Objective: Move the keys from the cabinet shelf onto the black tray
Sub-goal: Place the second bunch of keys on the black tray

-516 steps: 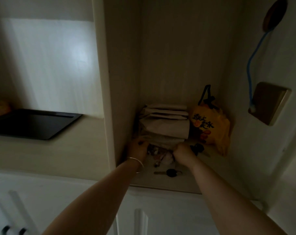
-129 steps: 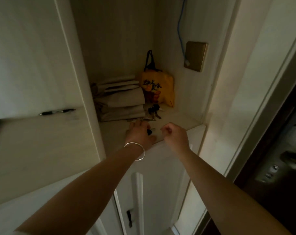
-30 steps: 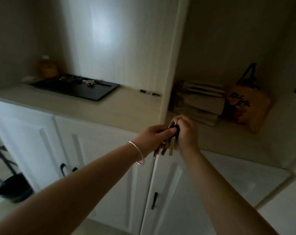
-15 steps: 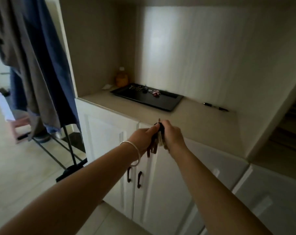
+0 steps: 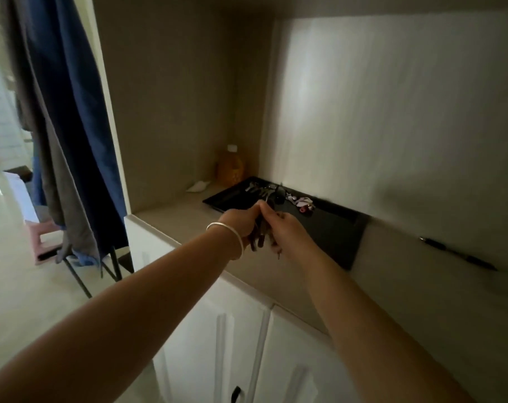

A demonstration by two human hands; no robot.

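Observation:
A bunch of keys (image 5: 261, 232) hangs between my two hands, just over the near edge of the black tray (image 5: 332, 234). My left hand (image 5: 242, 222), with a silver bracelet at the wrist, pinches the bunch from the left. From the right, my right hand (image 5: 286, 232) grips the same bunch. The tray lies on the beige counter against the back wall. More keys (image 5: 263, 191) and a small pink-and-white charm (image 5: 302, 203) lie on its far part.
An orange bottle (image 5: 230, 167) stands in the back corner beside a small white packet (image 5: 199, 186). A black pen (image 5: 457, 253) lies on the counter right of the tray. Blue and grey clothes (image 5: 64, 126) hang on a rack at the left. White cabinet doors (image 5: 238, 344) are below.
Both hands have carried the key bunch forward from in front of the counter edge to over the tray's near edge. The view has come closer to the tray.

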